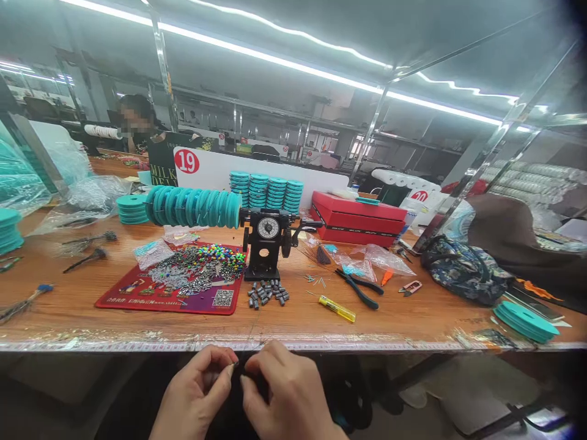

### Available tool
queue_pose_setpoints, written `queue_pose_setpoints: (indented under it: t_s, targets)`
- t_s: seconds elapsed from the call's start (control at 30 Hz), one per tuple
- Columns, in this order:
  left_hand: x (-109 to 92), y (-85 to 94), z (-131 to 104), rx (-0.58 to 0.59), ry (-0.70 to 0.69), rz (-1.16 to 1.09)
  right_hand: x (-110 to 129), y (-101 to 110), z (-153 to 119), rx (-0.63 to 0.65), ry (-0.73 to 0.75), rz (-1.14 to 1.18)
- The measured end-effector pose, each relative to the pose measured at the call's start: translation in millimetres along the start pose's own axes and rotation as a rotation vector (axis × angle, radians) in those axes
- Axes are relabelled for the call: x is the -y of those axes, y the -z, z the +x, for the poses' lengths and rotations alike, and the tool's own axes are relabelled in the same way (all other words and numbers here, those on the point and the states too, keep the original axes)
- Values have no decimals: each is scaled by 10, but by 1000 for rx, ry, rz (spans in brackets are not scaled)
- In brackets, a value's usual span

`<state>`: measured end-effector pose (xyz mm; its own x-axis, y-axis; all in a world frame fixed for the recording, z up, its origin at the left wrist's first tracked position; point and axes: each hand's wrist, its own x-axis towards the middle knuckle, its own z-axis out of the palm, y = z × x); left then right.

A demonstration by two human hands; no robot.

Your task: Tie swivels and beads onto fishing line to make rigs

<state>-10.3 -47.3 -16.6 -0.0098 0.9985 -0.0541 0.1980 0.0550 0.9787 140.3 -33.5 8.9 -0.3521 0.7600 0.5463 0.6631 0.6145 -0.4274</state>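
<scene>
Red mat (107,299) on counter (293,327), left of centre, with loose small parts (188,275) heaped on it, some silvery, some brightly coloured. Left hand (197,391), below the counter's near edge: thumb and index tips pinching a small piece (235,363). Step in hand looks like fine fingertip work on that piece; next move likely calls for a steady left pinch and close aim from the other side. Small piece sits at the left fingertips, facing the right hand, in front of the person; tiny, darkish, mostly covered by fingers, exact shape and material can't be told. Grey cylinders (266,294) lie loose on the counter beyond, at the foot of a black stand (270,247). Right hand (288,391) just beside: fingers curled, thumb and index tips close; can't tell if anything's between. Further right, yellow-handled tool (337,309), then pliers (360,288), both lying untouched.
</scene>
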Motion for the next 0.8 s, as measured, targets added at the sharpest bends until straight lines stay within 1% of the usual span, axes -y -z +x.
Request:
queue_pose_setpoints:
  t_s: [0.07, 0.13, 0.2, 0.27, 0.37, 0.5, 0.57, 0.6, 0.67, 0.73, 0.8]
  targets:
    - [-1, 11, 6, 6, 50, -84, -4, -137, -100, -5, -33, 25]
    - [8, 14, 25, 11, 72, -145, -25, -246, -142, -6, -52, 88]
    - [18, 16, 44, 18, 79, -166, -35, -283, -143, -14, -5, 123]
    - [18, 25, 53, 30, 64, -141, -22, -243, -119, -44, 98, 52]
    - [-9, 48, 48, 70, 20, -42, 11, -106, -38, -92, 219, -113]
    - [-68, 62, 53, 133, -52, 54, -24, 14, 135, 0, 354, -168]
    - [-91, 47, 65, 97, -114, 115, -77, 18, 223, 66, 373, -180]
    - [-101, 34, 71, 59, -160, 155, -104, 12, 264, 94, 353, -174]
    - [-115, -3, 78, -32, -271, 238, -148, 5, 334, 163, 264, -119]
    - [-117, -49, 80, -117, -399, 314, -173, 16, 391, 257, 124, -6]
    - [-98, -95, 85, -188, -541, 381, -187, 38, 437, 363, -39, 166]
